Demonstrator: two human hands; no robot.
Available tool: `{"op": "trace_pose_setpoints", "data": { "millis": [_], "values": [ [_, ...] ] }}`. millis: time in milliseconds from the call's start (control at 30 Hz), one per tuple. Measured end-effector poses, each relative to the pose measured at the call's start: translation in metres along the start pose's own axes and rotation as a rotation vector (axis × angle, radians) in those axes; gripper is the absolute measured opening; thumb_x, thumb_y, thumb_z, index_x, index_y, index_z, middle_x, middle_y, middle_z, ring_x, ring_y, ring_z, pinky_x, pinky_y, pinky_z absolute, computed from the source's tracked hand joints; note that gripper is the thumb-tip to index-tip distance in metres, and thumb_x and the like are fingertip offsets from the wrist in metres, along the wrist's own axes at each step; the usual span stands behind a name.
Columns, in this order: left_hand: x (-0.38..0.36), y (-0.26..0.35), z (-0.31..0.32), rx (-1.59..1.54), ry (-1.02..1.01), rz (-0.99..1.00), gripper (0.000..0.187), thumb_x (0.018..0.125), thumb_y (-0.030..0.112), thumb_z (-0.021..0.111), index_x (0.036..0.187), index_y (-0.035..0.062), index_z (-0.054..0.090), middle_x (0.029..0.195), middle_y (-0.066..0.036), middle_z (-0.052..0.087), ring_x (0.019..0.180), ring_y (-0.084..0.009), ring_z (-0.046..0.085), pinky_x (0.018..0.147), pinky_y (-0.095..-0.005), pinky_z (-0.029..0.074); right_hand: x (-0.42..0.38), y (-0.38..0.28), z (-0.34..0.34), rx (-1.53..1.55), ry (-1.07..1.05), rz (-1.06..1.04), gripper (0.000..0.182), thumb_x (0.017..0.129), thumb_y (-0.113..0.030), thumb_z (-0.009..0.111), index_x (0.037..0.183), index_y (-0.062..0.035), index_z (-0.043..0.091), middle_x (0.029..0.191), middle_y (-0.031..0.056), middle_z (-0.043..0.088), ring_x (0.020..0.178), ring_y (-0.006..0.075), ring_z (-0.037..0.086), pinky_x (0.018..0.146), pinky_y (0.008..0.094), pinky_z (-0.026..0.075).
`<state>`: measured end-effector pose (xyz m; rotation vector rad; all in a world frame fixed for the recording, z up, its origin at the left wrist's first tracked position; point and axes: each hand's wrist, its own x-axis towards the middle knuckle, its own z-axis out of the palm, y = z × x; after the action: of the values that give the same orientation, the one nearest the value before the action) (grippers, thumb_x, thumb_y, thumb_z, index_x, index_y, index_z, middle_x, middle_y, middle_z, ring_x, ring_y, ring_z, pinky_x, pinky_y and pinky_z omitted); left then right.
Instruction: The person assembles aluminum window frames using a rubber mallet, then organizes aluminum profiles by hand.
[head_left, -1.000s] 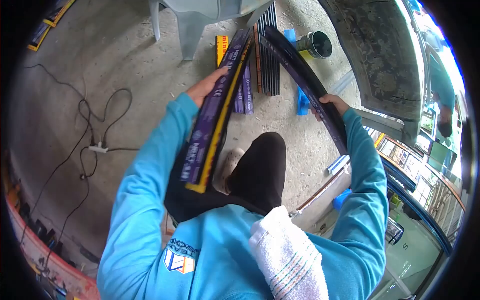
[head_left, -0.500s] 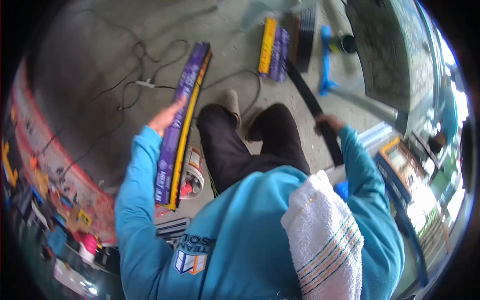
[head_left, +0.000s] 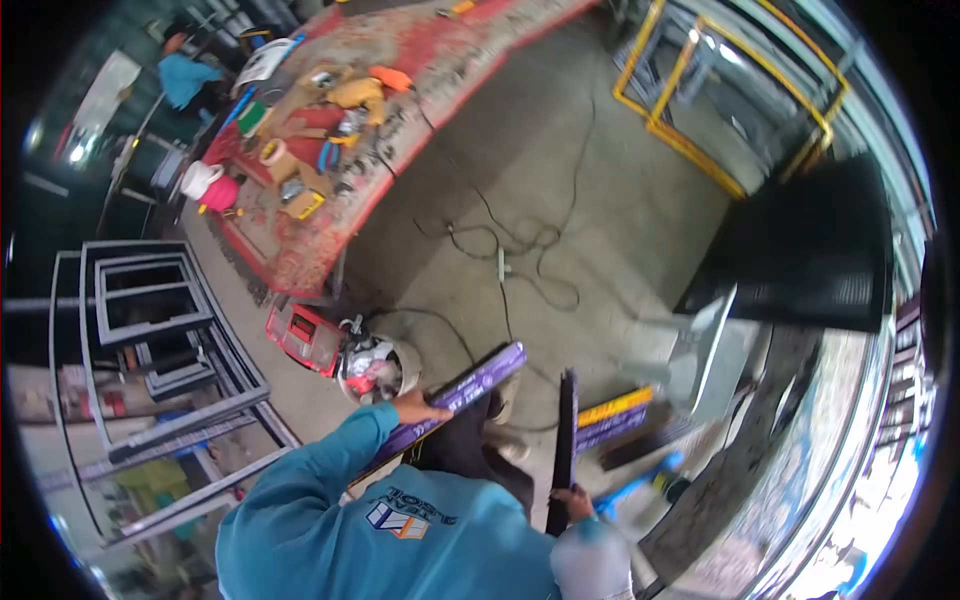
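My left hand (head_left: pixel 420 408) is closed around a long, slim purple box (head_left: pixel 487 376), which slants up and to the right over my lap. Its printing is too small to read. In my right hand (head_left: pixel 573 503) is a long, flat black strip (head_left: pixel 566 430), held near its lower end and standing almost upright in view. Just right of the strip, more purple and yellow boxes (head_left: pixel 614 418) lie on the floor. A white bucket (head_left: pixel 408 368) with crumpled material inside stands beyond my left hand.
A red, worn worktable (head_left: pixel 375 175) with tools and tape crosses the upper left. Cords (head_left: pixel 505 268) trail over the floor. Metal frames (head_left: pixel 165 330) stand at left, yellow frames (head_left: pixel 655 125) and a black panel (head_left: pixel 800 250) at right. A person (head_left: pixel 187 78) is far back at left.
My view has swung left and up, bringing the worktable and frames into sight. Both hands keep their hold; the purple box now tilts further right and the black strip is more upright.
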<state>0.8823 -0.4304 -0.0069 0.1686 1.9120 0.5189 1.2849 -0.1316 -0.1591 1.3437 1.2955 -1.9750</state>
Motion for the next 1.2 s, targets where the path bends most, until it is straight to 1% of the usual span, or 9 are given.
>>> {"op": "trace_pose_setpoints", "data": {
  "millis": [100, 200, 300, 400, 500, 567, 600, 933, 1200],
  "values": [
    [0.009, -0.002, -0.014, -0.089, 0.033, 0.036, 0.076, 0.064, 0.062, 0.076, 0.114, 0.0055, 0.066, 0.105, -0.015, 0.068, 0.094, -0.025, 0.065, 0.085, -0.0341, 0.048, -0.004, -0.066, 0.021, -0.36, 0.043, -0.118, 0.044, 0.066, -0.026, 0.077, 0.094, 0.0044, 0.065, 0.082, 0.0128, 0.068, 0.073, 0.021, 0.064, 0.069, 0.0338, 0.052],
    [0.064, -0.002, -0.04, -0.12, 0.081, 0.057, 0.077, 0.061, 0.062, 0.077, 0.112, 0.0056, 0.066, 0.102, -0.016, 0.069, 0.094, -0.0268, 0.065, 0.086, -0.0351, 0.047, -0.018, -0.15, 0.048, -0.379, 0.026, -0.069, 0.046, 0.063, -0.027, 0.079, 0.093, 0.004, 0.065, 0.082, 0.013, 0.068, 0.073, 0.021, 0.064, 0.069, 0.0345, 0.052],
    [0.098, 0.031, -0.084, -0.224, 0.104, 0.19, 0.075, 0.06, 0.057, 0.078, 0.113, 0.0052, 0.065, 0.102, -0.017, 0.068, 0.097, -0.0282, 0.064, 0.087, -0.0358, 0.046, -0.05, -0.242, 0.075, -0.575, -0.004, -0.186, 0.048, 0.061, -0.027, 0.082, 0.096, 0.0009, 0.065, 0.084, 0.0114, 0.067, 0.075, 0.0182, 0.063, 0.07, 0.0344, 0.051],
    [0.09, 0.075, -0.149, -0.274, 0.217, 0.218, 0.074, 0.061, 0.055, 0.079, 0.113, 0.0044, 0.064, 0.102, -0.016, 0.068, 0.097, -0.0281, 0.064, 0.087, -0.0355, 0.046, -0.026, -0.287, 0.062, -0.728, -0.018, -0.094, 0.052, 0.061, -0.026, 0.082, 0.101, 0.0015, 0.063, 0.085, 0.0117, 0.067, 0.077, 0.0196, 0.063, 0.073, 0.0342, 0.051],
    [0.087, 0.087, -0.196, -0.39, 0.302, 0.288, 0.077, 0.064, 0.05, 0.079, 0.119, 0.0002, 0.059, 0.108, -0.017, 0.066, 0.097, -0.0263, 0.063, 0.087, -0.035, 0.046, 0.014, -0.304, 0.032, -1.174, -0.217, -0.466, 0.053, 0.062, -0.023, 0.082, 0.104, 0.0016, 0.062, 0.086, 0.0105, 0.067, 0.078, 0.02, 0.063, 0.074, 0.0336, 0.051],
    [0.073, 0.099, -0.226, -0.52, 0.348, 0.294, 0.07, 0.065, 0.043, 0.081, 0.118, 0.0014, 0.06, 0.105, -0.014, 0.066, 0.094, -0.0228, 0.063, 0.086, -0.0335, 0.047, 0.011, -0.356, 0.055, -0.77, -0.148, -0.161, 0.049, 0.07, -0.029, 0.076, 0.106, 0.0015, 0.063, 0.088, 0.0138, 0.068, 0.081, 0.0234, 0.066, 0.075, 0.0365, 0.052],
    [0.09, 0.09, -0.231, -0.616, 0.39, 0.351, 0.069, 0.065, 0.039, 0.083, 0.117, 0.0018, 0.059, 0.102, -0.013, 0.067, 0.091, -0.0205, 0.063, 0.085, -0.0331, 0.048, -0.019, -0.408, 0.095, -0.943, 0.0, -0.15, 0.054, 0.062, -0.024, 0.082, 0.105, 0.0027, 0.062, 0.09, 0.0146, 0.069, 0.083, 0.0231, 0.066, 0.076, 0.0342, 0.052],
    [0.07, 0.166, -0.339, -0.754, 0.715, 0.327, 0.063, 0.068, 0.034, 0.083, 0.112, -0.0046, 0.058, 0.091, -0.012, 0.066, 0.077, -0.0168, 0.063, 0.072, -0.0312, 0.051, 0.036, -0.587, 0.094, -0.979, 0.008, -0.356, 0.059, 0.059, -0.029, 0.079, 0.105, 0.0043, 0.063, 0.09, 0.0177, 0.068, 0.083, 0.0276, 0.066, 0.079, 0.0369, 0.05],
    [0.158, 0.241, -0.387, -1.097, 1.003, 0.313, 0.047, 0.076, 0.024, 0.079, 0.107, -0.0039, 0.058, 0.087, -0.009, 0.066, 0.069, -0.0132, 0.063, 0.062, -0.0295, 0.053, 0.166, -0.774, 0.072, -1.071, -0.051, -0.653, 0.058, 0.06, -0.029, 0.082, 0.101, 0.007, 0.061, 0.086, 0.0213, 0.068, 0.08, 0.0296, 0.067, 0.075, 0.0394, 0.051]
  ]
}}
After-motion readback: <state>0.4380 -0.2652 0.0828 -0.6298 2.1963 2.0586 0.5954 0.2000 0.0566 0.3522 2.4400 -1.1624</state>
